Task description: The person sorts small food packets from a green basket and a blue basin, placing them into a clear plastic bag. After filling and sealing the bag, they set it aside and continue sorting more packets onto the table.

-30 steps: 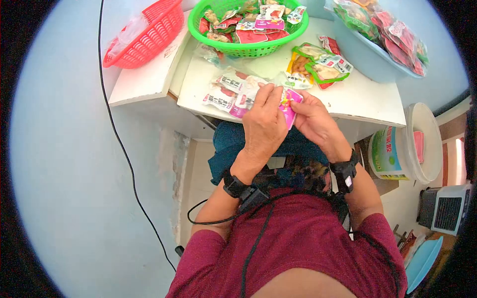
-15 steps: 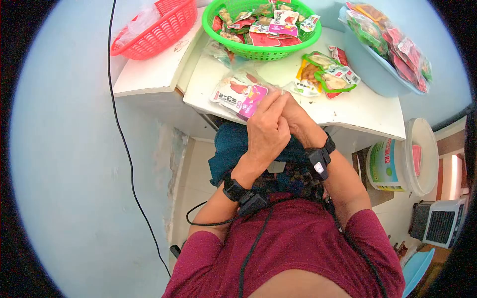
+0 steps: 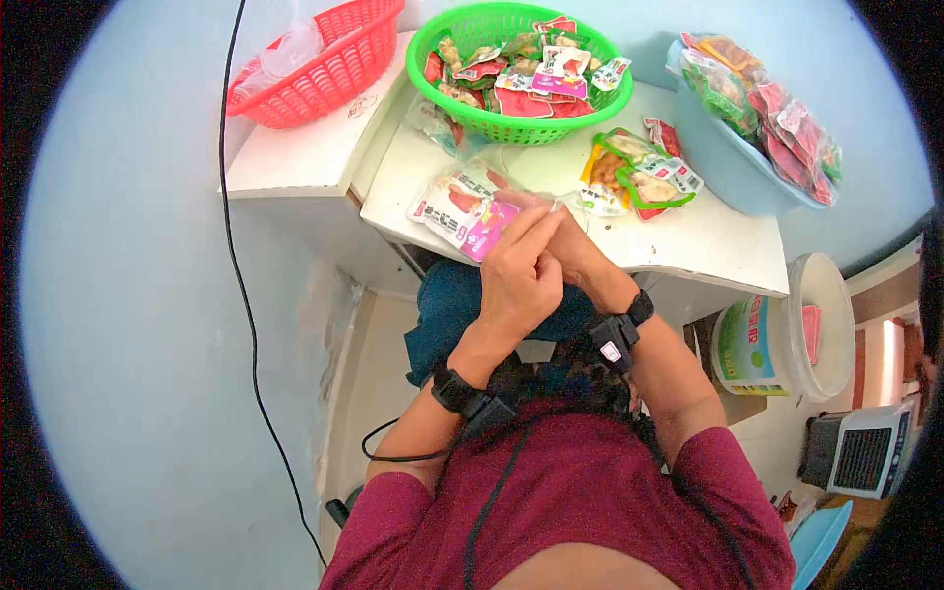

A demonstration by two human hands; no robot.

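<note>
Both hands meet over the front edge of the white table (image 3: 688,250). My left hand (image 3: 521,270) is closed, its thumb and fingers pinching at the edge of a clear plastic bag. My right hand (image 3: 578,246) is closed on the same bag's edge, partly hidden behind the other hand. The clear bag (image 3: 487,177) holds a white and purple food packet (image 3: 462,211) and lies to the left of the fingers. Right of the hands lie several green-edged and yellow packets (image 3: 644,172). Another clear bag (image 3: 433,123) lies near the green basket.
A green basket (image 3: 521,126) full of packets stands at the back. A red basket (image 3: 329,79) with clear plastic is at the left. A blue basin (image 3: 723,162) with packets is at the right, above a white bucket (image 3: 787,339). A black cable (image 3: 254,334) hangs at the left.
The view has shifted slightly. The bag's packet is tilted a little differently, and both hands stay together at the bag's edge.
</note>
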